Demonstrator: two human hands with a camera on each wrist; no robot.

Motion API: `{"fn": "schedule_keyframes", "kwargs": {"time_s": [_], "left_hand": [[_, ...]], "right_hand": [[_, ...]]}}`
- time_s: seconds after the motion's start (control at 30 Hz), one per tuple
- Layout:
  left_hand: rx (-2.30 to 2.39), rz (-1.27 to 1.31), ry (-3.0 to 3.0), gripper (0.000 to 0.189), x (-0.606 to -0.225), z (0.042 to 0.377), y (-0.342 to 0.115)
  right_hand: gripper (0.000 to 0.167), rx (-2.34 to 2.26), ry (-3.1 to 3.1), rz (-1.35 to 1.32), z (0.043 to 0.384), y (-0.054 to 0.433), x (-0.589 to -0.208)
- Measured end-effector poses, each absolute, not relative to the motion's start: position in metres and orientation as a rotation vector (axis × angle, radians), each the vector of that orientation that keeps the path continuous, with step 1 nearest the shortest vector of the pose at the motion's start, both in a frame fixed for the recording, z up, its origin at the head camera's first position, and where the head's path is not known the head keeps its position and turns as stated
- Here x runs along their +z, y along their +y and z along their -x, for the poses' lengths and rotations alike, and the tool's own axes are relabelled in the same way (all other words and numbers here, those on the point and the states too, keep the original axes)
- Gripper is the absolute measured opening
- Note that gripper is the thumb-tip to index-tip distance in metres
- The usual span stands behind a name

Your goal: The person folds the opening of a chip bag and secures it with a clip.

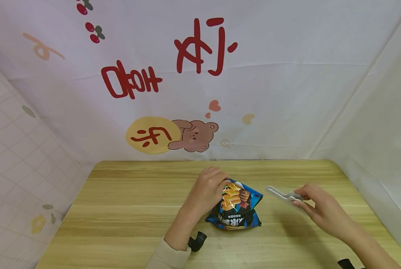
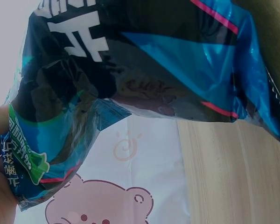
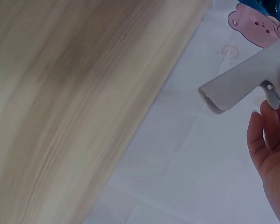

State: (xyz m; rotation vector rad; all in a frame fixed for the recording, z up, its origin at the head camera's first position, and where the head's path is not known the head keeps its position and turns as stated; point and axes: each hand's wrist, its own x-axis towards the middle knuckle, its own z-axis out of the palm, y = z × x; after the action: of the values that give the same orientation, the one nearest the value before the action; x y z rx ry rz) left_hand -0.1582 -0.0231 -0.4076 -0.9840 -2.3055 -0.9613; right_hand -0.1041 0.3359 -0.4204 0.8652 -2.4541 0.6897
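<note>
My left hand (image 1: 207, 188) grips the upper left corner of a blue and black snack bag (image 1: 235, 211), its printed lettering upside down in the head view. In the left wrist view the crinkled bag (image 2: 144, 60) fills the upper part, and the fingers (image 2: 1, 172) pinch one corner at the left edge. To the right of the bag, my right hand (image 1: 325, 213) holds a pale grey bag clip (image 1: 279, 194) by its lever end between thumb and fingers. The clip's long arm points left toward the bag, apart from it. The right wrist view shows the clip (image 3: 245, 79) close up.
Both hands work over a wood-grain table (image 1: 119, 209). A white printed cloth (image 1: 271, 93) with a bear, hearts and red characters hangs behind it, and cloth also flanks both sides. Black curved pieces (image 1: 197, 241) show near the wrists.
</note>
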Motion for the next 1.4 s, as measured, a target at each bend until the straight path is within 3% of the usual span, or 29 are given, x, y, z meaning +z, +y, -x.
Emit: {"fn": "schedule_keyframes", "kwargs": {"time_s": [0.23, 0.5, 0.77, 0.9, 1.07, 1.23, 1.33, 1.4], "left_hand": [[-0.96, 0.988, -2.311, 0.006, -0.408, 0.158, -0.023], [-0.955, 0.978, -2.33, 0.007, -0.408, 0.158, -0.023], [-0.948, 0.982, -2.322, 0.008, -0.408, 0.158, -0.022], [-0.959, 0.985, -2.323, 0.008, -0.408, 0.158, -0.022], [-0.961, 0.997, -2.318, 0.007, -0.409, 0.158, -0.022], [-0.959, 0.997, -2.316, 0.007, -0.408, 0.158, -0.022], [-0.952, 0.993, -2.315, 0.008, -0.408, 0.158, -0.022], [-0.944, 0.993, -2.309, 0.008, -0.408, 0.158, -0.022]], "right_hand": [[0.013, 0.729, -2.41, -0.944, 0.104, 0.335, -0.421], [0.032, 0.741, -2.389, -0.998, 0.106, 0.33, -0.421], [0.008, 0.783, -2.404, -1.016, 0.107, 0.328, -0.422], [0.01, 0.786, -2.411, -1.016, 0.107, 0.326, -0.422], [0.025, 0.782, -2.419, -1.012, 0.107, 0.321, -0.422], [0.009, 0.784, -2.411, -1.01, 0.11, 0.316, -0.422], [0.02, 0.787, -2.403, -1.015, 0.111, 0.313, -0.423], [0.014, 0.785, -2.403, -1.015, 0.112, 0.312, -0.423]]}}
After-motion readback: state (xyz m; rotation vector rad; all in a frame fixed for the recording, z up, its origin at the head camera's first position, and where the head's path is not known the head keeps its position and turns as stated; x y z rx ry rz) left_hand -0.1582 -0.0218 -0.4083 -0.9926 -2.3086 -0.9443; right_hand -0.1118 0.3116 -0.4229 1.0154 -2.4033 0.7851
